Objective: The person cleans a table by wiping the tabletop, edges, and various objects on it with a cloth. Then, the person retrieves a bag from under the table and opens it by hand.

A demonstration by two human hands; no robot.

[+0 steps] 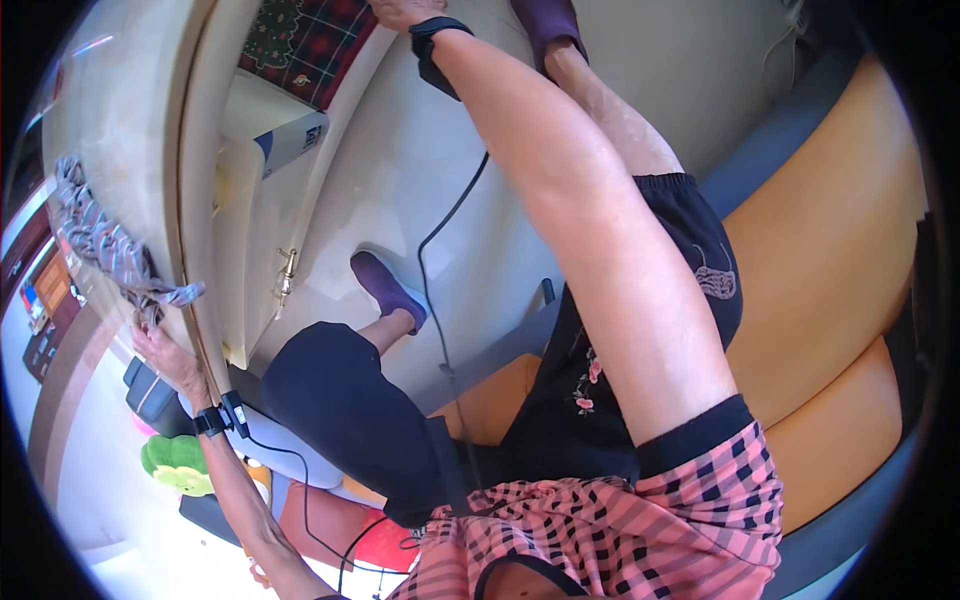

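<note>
A crumpled grey striped cloth (110, 240) lies on the pale tabletop (140, 110). My left hand (168, 358) is at the table's edge, its fingers closed on the lower end of the cloth. A black band with a cabled device (222, 415) is around that wrist. At the top edge of the view is my right hand (408, 12), mostly cut off, so its fingers are hidden. It is nearest to a dark plaid cloth with a tree on it (305, 45). A black wristband (435, 50) is on that arm.
A black cable (422, 270) runs across the floor (390, 190) between my legs. An orange and blue sofa (820, 270) is under and beside me. Below the tabletop is a cabinet with a metal knob (287, 275). A green plush item (175, 463) is at lower left.
</note>
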